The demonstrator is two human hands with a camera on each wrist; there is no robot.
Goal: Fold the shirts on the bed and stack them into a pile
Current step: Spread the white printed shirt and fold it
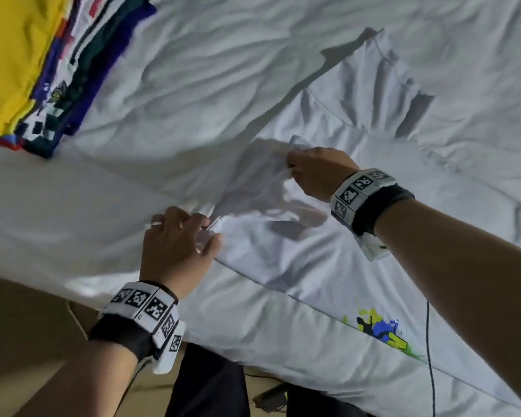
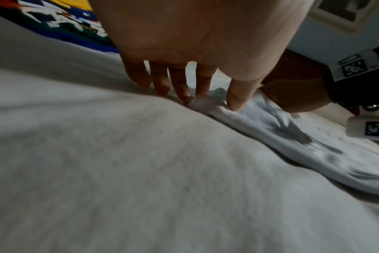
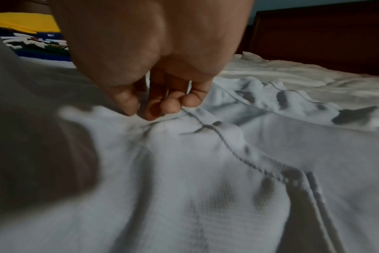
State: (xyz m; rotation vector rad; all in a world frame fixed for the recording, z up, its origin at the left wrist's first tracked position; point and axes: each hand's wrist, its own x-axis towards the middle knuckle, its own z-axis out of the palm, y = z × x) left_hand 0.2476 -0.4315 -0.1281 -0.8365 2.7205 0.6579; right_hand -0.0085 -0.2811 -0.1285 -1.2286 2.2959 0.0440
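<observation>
From the head view, a white shirt [image 1: 328, 266] with a coloured print lies spread on the bed [image 1: 208, 70] near a pile of folded shirts [image 1: 27, 70], the left hand [image 1: 175, 248] and right hand [image 1: 319, 173] each pinching its cloth. The left wrist view shows thumb and fingers [image 2: 238, 95] closed on a fold of the shirt. The right wrist view shows fingertips [image 3: 171, 104] pinching cloth beside a seam [image 3: 227, 145].

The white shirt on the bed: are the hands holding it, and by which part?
Yes. Both hands pinch the white shirt: the left hand at its near edge, the right hand at a bunched fold by a seam, further in.
</observation>
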